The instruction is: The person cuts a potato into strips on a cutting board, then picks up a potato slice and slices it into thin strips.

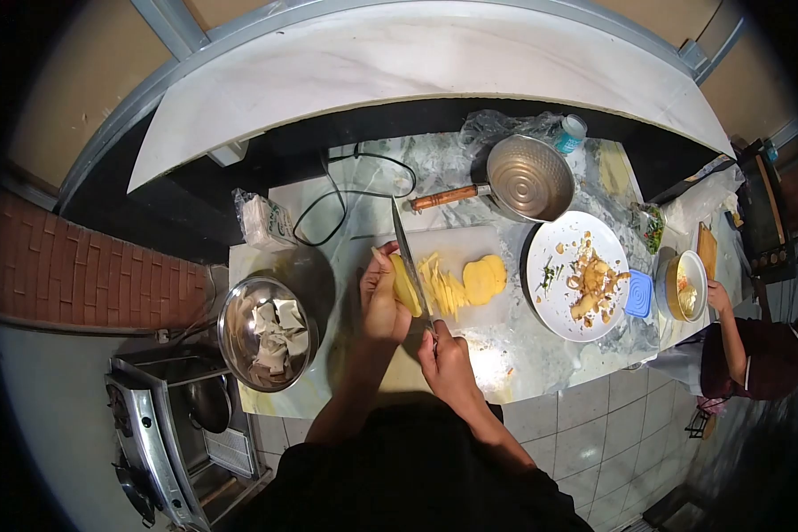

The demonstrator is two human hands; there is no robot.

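Observation:
My left hand (383, 300) grips a stack of yellow potato slices (405, 288) at the left side of a white cutting board (470, 239). In my right hand (450, 362) is the handle of a long kitchen knife (404, 244). Its blade points away from me and lies right beside the held slices. Cut potato strips (443, 288) are heaped just right of the blade. Farther right on the board, several round potato slices (483, 278) overlap one another.
Left stands a steel bowl (226, 328) with pale folded pieces. A saucepan (528, 177) sits behind the board; a white plate (550, 310) of peelings is right. A black cable (337, 191) and tissue pack (266, 222) lie back left. Another person (749, 359) works at far right.

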